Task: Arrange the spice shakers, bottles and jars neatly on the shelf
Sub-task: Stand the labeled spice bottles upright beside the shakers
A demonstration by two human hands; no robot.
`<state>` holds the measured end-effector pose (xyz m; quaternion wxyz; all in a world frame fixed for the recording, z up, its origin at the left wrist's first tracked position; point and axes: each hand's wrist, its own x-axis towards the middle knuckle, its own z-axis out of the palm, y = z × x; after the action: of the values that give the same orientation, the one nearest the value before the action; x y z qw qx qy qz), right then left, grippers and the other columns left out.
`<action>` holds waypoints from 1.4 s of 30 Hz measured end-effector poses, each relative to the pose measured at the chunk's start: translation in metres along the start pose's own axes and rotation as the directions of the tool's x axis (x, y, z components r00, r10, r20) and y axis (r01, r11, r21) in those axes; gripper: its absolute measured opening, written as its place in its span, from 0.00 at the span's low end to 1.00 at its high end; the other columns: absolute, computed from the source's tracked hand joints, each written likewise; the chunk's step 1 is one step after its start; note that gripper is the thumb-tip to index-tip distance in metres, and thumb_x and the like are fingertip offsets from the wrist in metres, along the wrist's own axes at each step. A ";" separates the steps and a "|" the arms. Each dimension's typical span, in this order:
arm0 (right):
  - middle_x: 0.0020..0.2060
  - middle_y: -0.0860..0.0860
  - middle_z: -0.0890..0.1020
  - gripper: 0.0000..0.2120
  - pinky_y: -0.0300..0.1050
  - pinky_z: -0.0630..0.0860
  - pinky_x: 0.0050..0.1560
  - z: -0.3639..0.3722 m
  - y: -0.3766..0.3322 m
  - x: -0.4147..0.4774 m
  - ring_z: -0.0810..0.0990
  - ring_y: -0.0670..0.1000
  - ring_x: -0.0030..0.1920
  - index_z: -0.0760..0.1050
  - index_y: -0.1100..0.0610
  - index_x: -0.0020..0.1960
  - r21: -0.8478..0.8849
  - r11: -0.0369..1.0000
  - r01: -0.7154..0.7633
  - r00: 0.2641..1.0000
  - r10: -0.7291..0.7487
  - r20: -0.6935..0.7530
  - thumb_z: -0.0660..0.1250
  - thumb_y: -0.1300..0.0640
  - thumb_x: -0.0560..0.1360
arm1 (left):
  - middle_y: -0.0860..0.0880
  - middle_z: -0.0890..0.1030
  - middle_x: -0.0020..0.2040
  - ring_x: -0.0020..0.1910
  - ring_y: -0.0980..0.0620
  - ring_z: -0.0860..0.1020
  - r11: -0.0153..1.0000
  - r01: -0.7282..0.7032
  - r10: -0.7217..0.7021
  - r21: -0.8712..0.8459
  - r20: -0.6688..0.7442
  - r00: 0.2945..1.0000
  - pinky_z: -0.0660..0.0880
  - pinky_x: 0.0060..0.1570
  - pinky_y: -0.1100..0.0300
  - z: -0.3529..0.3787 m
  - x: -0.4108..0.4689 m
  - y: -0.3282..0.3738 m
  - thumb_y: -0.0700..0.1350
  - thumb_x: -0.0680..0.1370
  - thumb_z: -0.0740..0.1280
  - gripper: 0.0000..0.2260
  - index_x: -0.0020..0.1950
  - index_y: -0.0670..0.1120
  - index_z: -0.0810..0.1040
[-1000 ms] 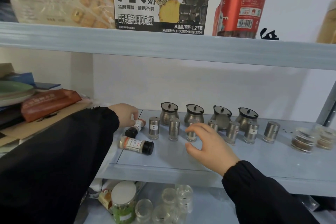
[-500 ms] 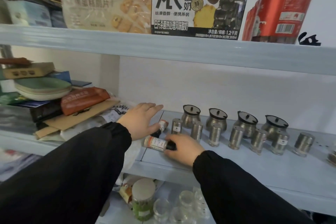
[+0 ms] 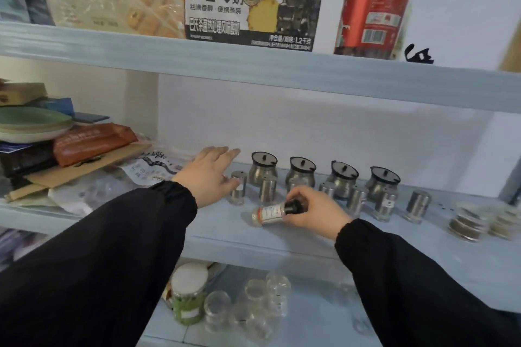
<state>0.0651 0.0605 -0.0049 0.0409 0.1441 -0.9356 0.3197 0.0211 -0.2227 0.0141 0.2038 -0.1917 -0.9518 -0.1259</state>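
Observation:
My right hand [image 3: 315, 210] grips the black cap of a small spice bottle [image 3: 267, 214] with a white and orange label, held sideways just above the pale blue shelf [image 3: 282, 245]. My left hand [image 3: 210, 175] lies flat with fingers spread at the left end of the shaker row, covering the spot where a second small bottle lay; that bottle is hidden. Several steel shakers [image 3: 417, 205] stand in a front row, and several steel pots with black lids [image 3: 263, 167] stand behind them.
Flat glass jars of spice [image 3: 465, 224] are stacked at the shelf's right end. A pile of plates, packets and cardboard [image 3: 70, 149] fills the left. Boxes and a red-labelled jar [image 3: 375, 5] stand on the shelf above. Glass jars [image 3: 253, 307] sit below.
My right hand has lifted the labelled bottle by its cap and carried it rightward along the shelf front. My left hand has flattened out over the left end of the row.

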 end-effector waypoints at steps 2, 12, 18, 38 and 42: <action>0.50 0.42 0.81 0.16 0.29 0.71 0.43 -0.023 0.017 -0.013 0.79 0.40 0.49 0.76 0.47 0.56 0.078 0.996 -0.031 0.998 0.035 -0.053 0.76 0.51 0.71 | 0.47 0.61 0.78 0.78 0.45 0.55 1.000 0.011 -0.011 0.006 0.022 1.000 0.57 0.75 0.46 0.005 0.005 0.020 0.63 0.75 0.56 0.33 0.79 0.56 0.54; 0.52 0.44 0.80 0.19 0.46 0.77 0.54 -0.117 0.093 -0.060 0.80 0.47 0.52 0.74 0.43 0.59 0.049 0.991 -0.121 0.989 0.125 -0.083 0.74 0.54 0.71 | 0.51 0.67 0.73 0.74 0.47 0.59 0.999 -0.047 0.046 -0.023 -0.034 0.998 0.61 0.73 0.49 0.023 0.016 0.117 0.64 0.73 0.54 0.32 0.76 0.54 0.62; 0.51 0.45 0.81 0.12 0.41 0.75 0.47 -0.133 0.112 -0.070 0.80 0.48 0.50 0.74 0.46 0.52 0.010 0.998 -0.057 0.996 0.058 -0.064 0.72 0.55 0.72 | 0.50 0.67 0.74 0.73 0.46 0.60 1.000 0.007 -0.007 -0.001 -0.047 0.999 0.63 0.71 0.47 0.025 0.005 0.145 0.65 0.72 0.54 0.33 0.76 0.55 0.61; 0.47 0.45 0.82 0.04 0.36 0.71 0.45 -0.149 0.122 -0.078 0.79 0.45 0.50 0.79 0.48 0.49 -0.024 0.999 0.033 0.991 -0.036 -0.126 0.71 0.55 0.75 | 0.48 0.69 0.72 0.73 0.45 0.62 0.991 0.131 -0.130 0.020 -0.046 0.991 0.61 0.71 0.50 0.021 -0.024 0.170 0.59 0.78 0.63 0.26 0.75 0.52 0.65; 0.49 0.46 0.82 0.05 0.40 0.71 0.49 -0.151 0.122 -0.079 0.79 0.46 0.53 0.79 0.49 0.48 -0.026 0.999 0.044 0.992 -0.046 -0.121 0.70 0.58 0.75 | 0.49 0.71 0.70 0.70 0.47 0.63 0.990 0.135 -0.134 0.027 -0.037 0.990 0.63 0.69 0.51 0.022 -0.028 0.167 0.60 0.78 0.62 0.26 0.75 0.54 0.64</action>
<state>0.1021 0.2639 0.0298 0.1067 0.1449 -0.9316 0.3159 0.1063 -0.0745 0.0093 0.2141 -0.1217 -0.9607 -0.1285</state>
